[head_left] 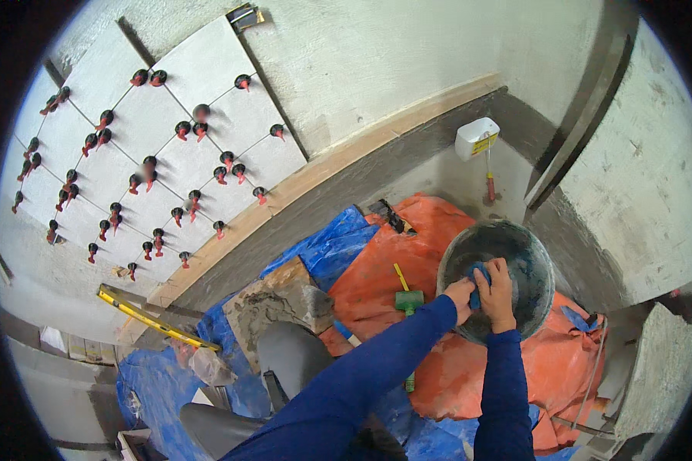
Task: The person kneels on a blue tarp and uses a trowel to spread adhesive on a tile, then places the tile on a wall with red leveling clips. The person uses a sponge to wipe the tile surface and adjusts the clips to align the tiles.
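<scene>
Over the bucket (537, 265): left hand (460, 296) and right hand (500, 295), fingers curled closed.
Blue wad (480, 273): held between both hands, partly hidden by fingers.
Bucket: on orange tarp (373, 261), beneath the grip.

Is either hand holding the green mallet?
No: the green mallet lies on the orange tarp, while the left hand and right hand grip a blue sponge or cloth at the bucket.

The person's left hand (460, 298) and right hand (500, 296) together grip a blue pad (477, 284) over a dark bucket (532, 269) on an orange tarp (446, 392). Left of it lies a green mallet (409, 300); red-and-black knobs (243, 81) stud white wall tiles (204, 65).
</scene>
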`<action>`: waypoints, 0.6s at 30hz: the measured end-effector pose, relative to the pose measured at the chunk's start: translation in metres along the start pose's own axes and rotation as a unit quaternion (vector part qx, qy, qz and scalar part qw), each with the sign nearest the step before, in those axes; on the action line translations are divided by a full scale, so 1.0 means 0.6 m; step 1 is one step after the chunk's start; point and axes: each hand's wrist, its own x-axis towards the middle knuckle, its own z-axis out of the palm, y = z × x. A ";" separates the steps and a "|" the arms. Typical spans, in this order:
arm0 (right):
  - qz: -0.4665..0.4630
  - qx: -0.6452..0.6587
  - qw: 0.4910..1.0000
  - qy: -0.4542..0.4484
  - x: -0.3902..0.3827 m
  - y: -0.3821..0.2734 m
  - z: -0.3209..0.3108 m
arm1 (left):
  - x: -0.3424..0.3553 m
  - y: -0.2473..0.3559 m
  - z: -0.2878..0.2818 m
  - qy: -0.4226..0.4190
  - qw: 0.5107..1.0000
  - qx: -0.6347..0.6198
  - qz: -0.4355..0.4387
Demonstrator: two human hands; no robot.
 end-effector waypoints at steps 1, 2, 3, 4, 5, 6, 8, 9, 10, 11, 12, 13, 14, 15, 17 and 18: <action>0.003 -0.015 1.000 0.006 0.000 0.004 0.001 | 0.005 -0.007 -0.006 -0.017 0.999 0.029 0.014; 0.011 -0.023 1.000 0.018 -0.001 0.007 0.002 | 0.007 -0.013 -0.009 0.017 0.977 0.202 0.069; 0.020 -0.032 0.999 0.030 -0.002 0.009 0.002 | 0.006 -0.017 -0.010 0.048 0.950 0.290 0.101; 0.034 -0.025 0.999 0.032 -0.002 0.010 0.003 | 0.007 -0.019 -0.007 0.068 0.972 0.217 0.060; 0.035 -0.039 0.998 0.038 -0.002 0.011 0.004 | 0.004 -0.019 -0.004 0.082 0.986 0.147 0.024; 0.039 -0.047 0.997 0.037 -0.002 0.012 0.006 | 0.002 -0.018 0.000 0.101 0.975 0.196 0.028; 0.056 -0.060 0.996 0.034 -0.004 0.016 0.011 | -0.001 -0.014 0.005 0.123 0.945 0.299 0.044; 0.067 -0.066 0.995 0.034 -0.005 0.020 0.013 | 0.000 -0.013 0.008 0.152 0.927 0.337 0.062; 0.094 -0.080 0.991 0.041 -0.006 0.025 0.016 | 0.003 -0.013 0.010 0.175 0.908 0.373 0.075; 0.061 -0.075 0.994 0.043 -0.008 0.032 0.018 | 0.007 -0.015 0.012 0.190 0.888 0.409 0.087; 0.045 -0.080 0.994 0.052 -0.010 0.040 0.018 | 0.009 -0.017 0.014 0.206 0.874 0.427 0.101; 0.023 -0.081 0.996 0.042 -0.011 0.048 0.018 | 0.011 -0.015 0.017 0.215 0.863 0.444 0.112; 0.045 -0.131 0.988 0.065 -0.013 0.056 0.015 | 0.009 -0.018 0.023 0.224 0.851 0.459 0.122; 0.060 -0.172 0.981 0.070 -0.012 0.064 0.010 | 0.005 -0.015 0.034 0.195 0.855 0.452 0.159; 0.086 -0.202 0.974 0.055 -0.012 0.071 0.004 | -0.030 -0.002 0.054 0.162 0.854 0.445 0.215; 0.102 -0.190 0.975 0.048 -0.013 0.071 0.007 | -0.049 0.017 0.069 0.132 0.854 0.455 0.214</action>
